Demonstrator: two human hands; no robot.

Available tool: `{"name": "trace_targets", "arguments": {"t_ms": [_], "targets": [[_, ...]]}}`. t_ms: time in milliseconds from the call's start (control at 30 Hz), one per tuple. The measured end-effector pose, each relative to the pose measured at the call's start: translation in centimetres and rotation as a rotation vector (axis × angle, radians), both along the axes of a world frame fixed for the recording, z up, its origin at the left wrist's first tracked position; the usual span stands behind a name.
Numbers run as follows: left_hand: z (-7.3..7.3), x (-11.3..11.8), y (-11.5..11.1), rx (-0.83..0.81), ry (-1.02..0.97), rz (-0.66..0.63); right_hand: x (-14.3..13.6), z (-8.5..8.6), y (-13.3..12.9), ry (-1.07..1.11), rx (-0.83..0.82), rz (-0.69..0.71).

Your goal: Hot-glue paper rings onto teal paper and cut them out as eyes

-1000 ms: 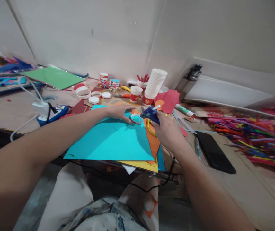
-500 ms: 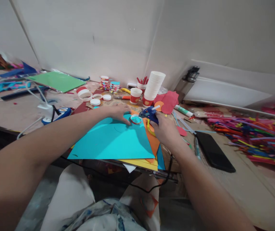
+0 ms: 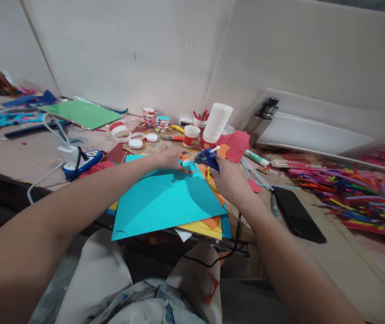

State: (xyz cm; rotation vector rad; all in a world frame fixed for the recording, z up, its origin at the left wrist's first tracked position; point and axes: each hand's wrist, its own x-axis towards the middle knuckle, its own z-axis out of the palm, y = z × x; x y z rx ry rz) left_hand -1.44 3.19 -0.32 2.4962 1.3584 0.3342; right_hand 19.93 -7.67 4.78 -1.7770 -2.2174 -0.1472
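My left hand (image 3: 172, 160) reaches over the top of a turquoise paper sheet (image 3: 158, 202), its thumb and fingers closed at the left side of a short ring cut from a paper cup (image 3: 189, 167). The ring sits on the sheet, turquoise showing inside it. In my right hand (image 3: 230, 177) is a blue hot glue gun (image 3: 207, 158), a white glue stick poking from its back. Its nozzle points left, just above and right of the ring. Orange and yellow sheets (image 3: 201, 227) lie beneath the turquoise one.
A tall stack of paper cups (image 3: 217, 122) stands behind the glue gun beside a single cup (image 3: 191, 136). White lids (image 3: 135, 143) lie at back left. To the right are a black phone (image 3: 298, 215) and pipe cleaners (image 3: 347, 193). A blue power strip (image 3: 82, 164) sits left.
The turquoise sheet has turned, its near left corner shifting right and toward me. My left hand has closed in on the ring. The glue gun stays close beside it.
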Motion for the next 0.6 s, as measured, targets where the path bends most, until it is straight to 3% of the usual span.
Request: {"name": "trace_targets", "arguments": {"t_ms": [200,600], "targets": [[-2.5,0.6,0.1,-0.129,-0.453,-0.120,-0.9,0.2,0.6,-0.136,-0.064,-0.043],[-3.2,0.5,0.4,-0.209,-0.501,-0.115,-1.6,-0.1,0.9,-0.296,-0.082,-0.059]]}}
